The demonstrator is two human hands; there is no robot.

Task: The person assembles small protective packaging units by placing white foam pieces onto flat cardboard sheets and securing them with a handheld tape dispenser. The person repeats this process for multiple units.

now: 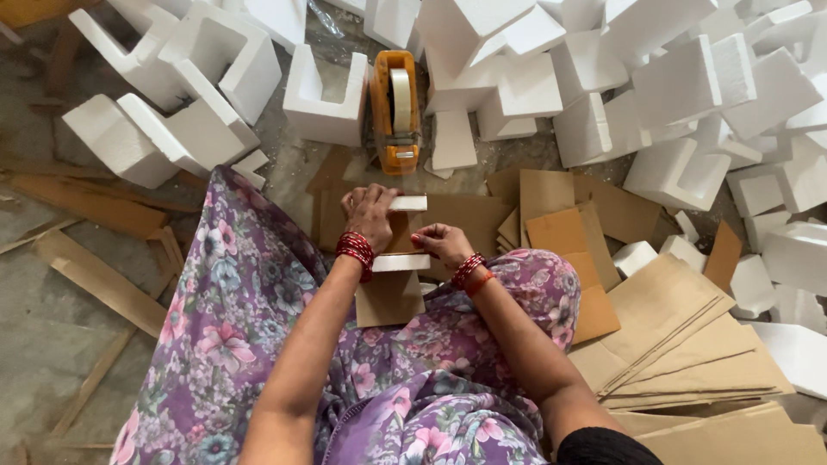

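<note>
While the left hand is pressing fingers flat on a cardboard strip below the tape dispenser, the right hand is pinching its edge; foam blocks are likely slipping if grip loosens.

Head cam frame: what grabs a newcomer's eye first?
The heap of white foam blocks across the top and right, then the orange tape dispenser standing among them at top centre. At centre, the left hand and right hand, both wrists in red bangles, hold a small foam-and-cardboard piece over a purple floral lap. Brown cardboard sheets fan out at lower right.
</note>
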